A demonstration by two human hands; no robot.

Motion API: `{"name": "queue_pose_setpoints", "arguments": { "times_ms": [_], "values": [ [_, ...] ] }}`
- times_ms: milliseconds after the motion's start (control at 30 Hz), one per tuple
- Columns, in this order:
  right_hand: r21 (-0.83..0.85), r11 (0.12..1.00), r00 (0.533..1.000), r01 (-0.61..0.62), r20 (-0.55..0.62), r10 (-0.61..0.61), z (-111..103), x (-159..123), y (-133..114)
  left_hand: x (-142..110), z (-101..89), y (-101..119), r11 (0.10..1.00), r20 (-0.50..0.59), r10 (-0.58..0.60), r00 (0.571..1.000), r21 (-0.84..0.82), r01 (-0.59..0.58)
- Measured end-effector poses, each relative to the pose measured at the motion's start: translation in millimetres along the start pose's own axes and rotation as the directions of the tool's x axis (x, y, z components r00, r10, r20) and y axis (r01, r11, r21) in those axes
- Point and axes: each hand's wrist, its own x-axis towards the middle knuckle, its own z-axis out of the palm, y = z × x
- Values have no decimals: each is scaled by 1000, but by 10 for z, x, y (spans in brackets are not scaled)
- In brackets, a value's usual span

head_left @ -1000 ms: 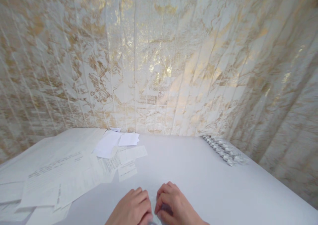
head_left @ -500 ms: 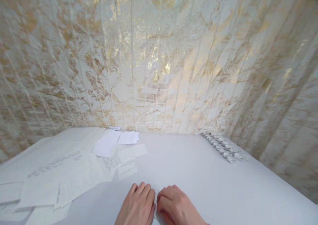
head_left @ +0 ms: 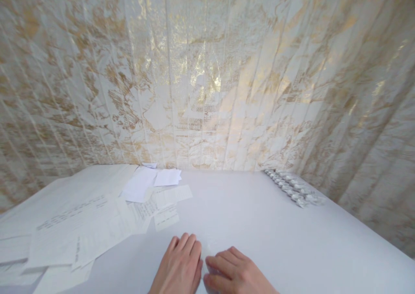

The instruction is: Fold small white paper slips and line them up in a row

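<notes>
At the bottom middle, my left hand [head_left: 180,263] rests on the white table [head_left: 246,216], back upward and fingers curled under. Close on its right is my right hand [head_left: 240,270], its fingers bent and pointing toward the left hand. A faint, see-through strip [head_left: 208,251], like thin clear plastic, shows in the gap between the hands. Its shape is hard to make out against the white surface. The fingertips of the left hand are hidden beneath it, and the right thumb is partly covered.
Printed sheets [head_left: 84,225] overlap across the left side, with smaller white slips [head_left: 167,177] behind them. Rows of silvery wrapped packets [head_left: 292,188] lie at the back right. A white and gold patterned curtain [head_left: 207,78] hangs along the far table edge.
My right hand has shifted slightly right, and its fingers have loosened and straightened somewhat. The gap between the hands is wider near the fingertips. My left hand is nearly still.
</notes>
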Motion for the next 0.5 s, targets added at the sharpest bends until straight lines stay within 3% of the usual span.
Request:
{"name": "queue_pose_setpoints", "arguments": {
  "times_ms": [100,367,500],
  "values": [
    [-78,994,997,76,-2,-76,2,5,2,-5,3,-25,999,10,-13,1000,-43,13],
    [-200,976,990,91,-88,-110,124,12,-23,-19,-24,-139,996,30,-4,1000,-87,7],
    [-255,964,982,78,-147,-118,140,38,-48,-150,-33,-300,996,-97,86,992,48,-82]
  ]
}}
